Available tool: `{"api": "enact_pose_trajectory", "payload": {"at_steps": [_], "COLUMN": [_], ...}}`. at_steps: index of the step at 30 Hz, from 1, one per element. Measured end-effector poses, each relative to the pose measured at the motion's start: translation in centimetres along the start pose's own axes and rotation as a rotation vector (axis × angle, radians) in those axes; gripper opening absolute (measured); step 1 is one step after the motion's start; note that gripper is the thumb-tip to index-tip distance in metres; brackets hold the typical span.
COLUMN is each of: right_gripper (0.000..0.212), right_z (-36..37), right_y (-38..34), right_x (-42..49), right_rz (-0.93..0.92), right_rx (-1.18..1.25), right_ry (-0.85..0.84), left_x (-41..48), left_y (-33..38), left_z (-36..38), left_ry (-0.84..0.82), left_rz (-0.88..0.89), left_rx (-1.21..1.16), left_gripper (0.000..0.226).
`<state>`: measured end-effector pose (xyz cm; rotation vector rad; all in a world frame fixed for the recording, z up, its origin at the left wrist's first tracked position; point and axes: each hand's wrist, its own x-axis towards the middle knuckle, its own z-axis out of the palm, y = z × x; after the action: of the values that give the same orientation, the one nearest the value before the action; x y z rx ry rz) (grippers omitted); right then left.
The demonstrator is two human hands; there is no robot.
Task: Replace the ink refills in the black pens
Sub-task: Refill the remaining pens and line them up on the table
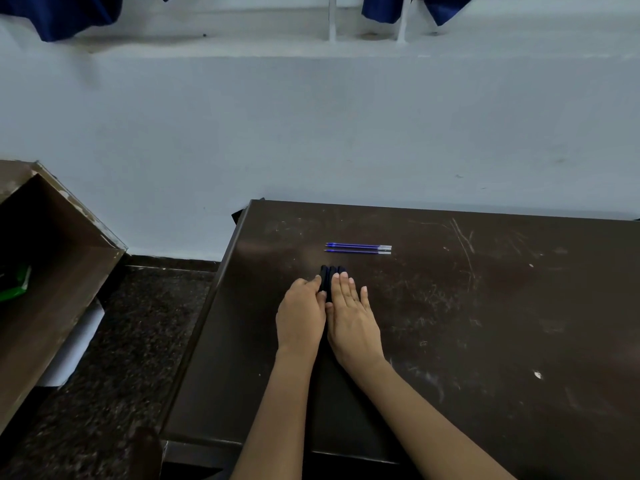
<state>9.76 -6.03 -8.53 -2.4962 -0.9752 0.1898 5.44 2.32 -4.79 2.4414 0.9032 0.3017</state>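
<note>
Where the dark brown table stands against the pale wall, the head view shows two blue ink refills. They lie side by side toward the far edge, parallel, running left to right, with their clear ends to the right.

Just nearer than the refills, the black pens lie close together, pointing from near to far. Only their far ends show, and they appear to number three. The rest is covered by the hands.

The right hand lies palm down on the pens. Its fingers are straight and released, resting flat across the barrels on the right side of the group.

The left hand sits against the left side of the pens, touching the right hand. Its fingers are curled under, and one fingertip touches the leftmost pen. Whether it actually grasps that pen cannot be told.

The tabletop is scratched and scuffed to the right of the hands.

To the left, well apart from the table, stands a brown wooden unit with a green packet inside it. A white roll lies beneath the unit on the dark speckled floor. Blue cloth hangs at the top of the view.
</note>
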Motion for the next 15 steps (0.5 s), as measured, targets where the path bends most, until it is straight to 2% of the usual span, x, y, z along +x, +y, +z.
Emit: {"api": "enact_pose_trajectory", "payload": {"at_steps": [5,9,15], "right_gripper": [0.079,0.054,0.051], "right_z": [-0.5,-1.1,-3.9], "right_y": [-0.1,0.2,3.5], "right_x": [-0.2,-0.1,3.2], "right_rz": [-0.003,0.014,0.016], "right_rx": [0.040,0.078,0.021], "right_ry": [-0.015,-0.006,0.110], "left_x": [0.0,0.1,0.3], "left_y": [0.2,0.5,1.1], "left_z": [-0.2,-0.4,-1.0], "left_ry": [0.010,0.030,0.085], "left_rz": [-0.017,-0.020,-0.019], "left_rx": [0.008,0.021,-0.014], "left_gripper": [0.036,0.036,0.035]}}
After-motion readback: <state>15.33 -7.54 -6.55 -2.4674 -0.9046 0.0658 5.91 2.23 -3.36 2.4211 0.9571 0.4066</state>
